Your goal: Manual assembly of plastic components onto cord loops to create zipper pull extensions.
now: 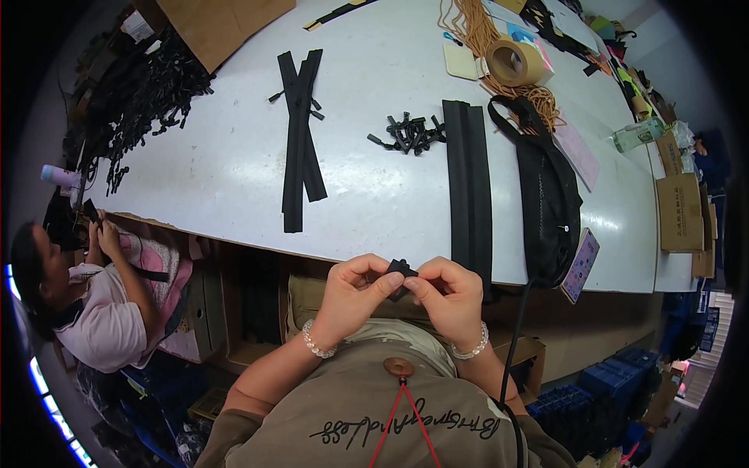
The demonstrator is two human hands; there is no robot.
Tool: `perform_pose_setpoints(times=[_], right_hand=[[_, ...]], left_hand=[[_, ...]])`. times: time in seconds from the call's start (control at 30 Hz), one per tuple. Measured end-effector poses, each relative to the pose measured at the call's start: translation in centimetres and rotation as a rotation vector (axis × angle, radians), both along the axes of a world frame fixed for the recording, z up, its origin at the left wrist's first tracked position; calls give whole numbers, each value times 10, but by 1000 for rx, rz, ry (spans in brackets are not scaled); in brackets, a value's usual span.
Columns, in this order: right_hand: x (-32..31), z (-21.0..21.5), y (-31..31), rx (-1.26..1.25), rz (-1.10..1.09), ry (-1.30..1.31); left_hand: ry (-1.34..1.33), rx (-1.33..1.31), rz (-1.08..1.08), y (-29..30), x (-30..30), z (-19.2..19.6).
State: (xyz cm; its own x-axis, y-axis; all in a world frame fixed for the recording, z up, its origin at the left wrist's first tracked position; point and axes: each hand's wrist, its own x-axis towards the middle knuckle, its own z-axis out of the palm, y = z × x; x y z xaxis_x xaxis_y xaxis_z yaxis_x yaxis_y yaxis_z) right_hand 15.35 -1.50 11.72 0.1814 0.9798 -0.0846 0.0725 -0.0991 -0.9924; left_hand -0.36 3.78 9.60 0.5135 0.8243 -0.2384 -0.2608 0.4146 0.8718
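Just off the near table edge, my left hand [360, 295] and my right hand [450, 300] meet in front of my body. Thumbs and fingertips of both pinch a small black piece [401, 271] that looks like the end of a zipper tape. Fingers cover part of it, and its lower part is hard to make out. Long black zipper strips [469, 175] lie side by side to the right, reaching the near edge. Two more black zipper strips [294, 156] lie crossed at the left. A small pile of black zipper pulls [409, 133] sits between.
A black bag [546, 203], a phone [580, 265], a tape roll [516, 63] and tan cord [470, 27] lie at right. A big heap of black pulls [156, 93] covers the far left. A co-worker [101, 304] sits left, holding something black. A black cable [513, 343] hangs beside my right arm.
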Motion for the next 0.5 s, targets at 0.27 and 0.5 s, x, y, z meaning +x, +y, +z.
perform_pose_setpoints(times=[0.27, 0.5], right_hand=[[-9, 1, -1, -44, 27, 353], [-4, -3, 8, -75, -32, 438]], left_hand=[[9, 56, 121, 10, 9, -9], [63, 90, 13, 3, 9, -8]])
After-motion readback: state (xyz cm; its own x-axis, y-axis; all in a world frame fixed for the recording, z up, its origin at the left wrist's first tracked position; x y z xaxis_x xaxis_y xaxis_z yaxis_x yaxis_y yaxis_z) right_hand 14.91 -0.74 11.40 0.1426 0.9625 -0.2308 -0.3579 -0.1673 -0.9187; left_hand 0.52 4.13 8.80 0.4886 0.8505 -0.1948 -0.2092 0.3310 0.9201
